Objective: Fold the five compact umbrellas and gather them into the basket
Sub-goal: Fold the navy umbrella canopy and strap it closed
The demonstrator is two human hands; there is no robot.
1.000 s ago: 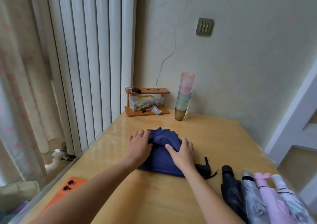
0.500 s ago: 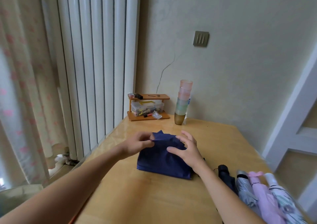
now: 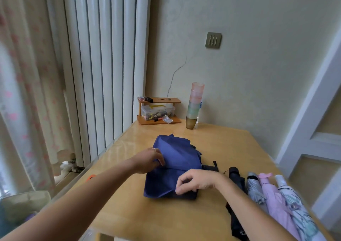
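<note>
A navy blue compact umbrella [image 3: 173, 167] lies loosely bunched in the middle of the wooden table [image 3: 230, 145], its black handle [image 3: 210, 167] pointing right. My left hand [image 3: 149, 160] pinches a fold of its fabric on the left side. My right hand [image 3: 195, 182] pinches the fabric at the near right corner. Further right lie a black umbrella [image 3: 236, 178], a grey one [image 3: 255, 189], a pink one [image 3: 271, 194] and a white patterned one [image 3: 293, 205], side by side. No basket is in view.
A stack of coloured cups [image 3: 194, 106] and a small wooden shelf [image 3: 158, 111] with a clear box stand at the table's far edge by the wall. An orange phone [image 3: 90, 177] peeks out near the left edge. Radiator and curtain stand to the left.
Both hands went from pressing flat on the navy umbrella to pinching its fabric; the right hand moved nearer, to the front corner. The head camera drew back and tilted up.
</note>
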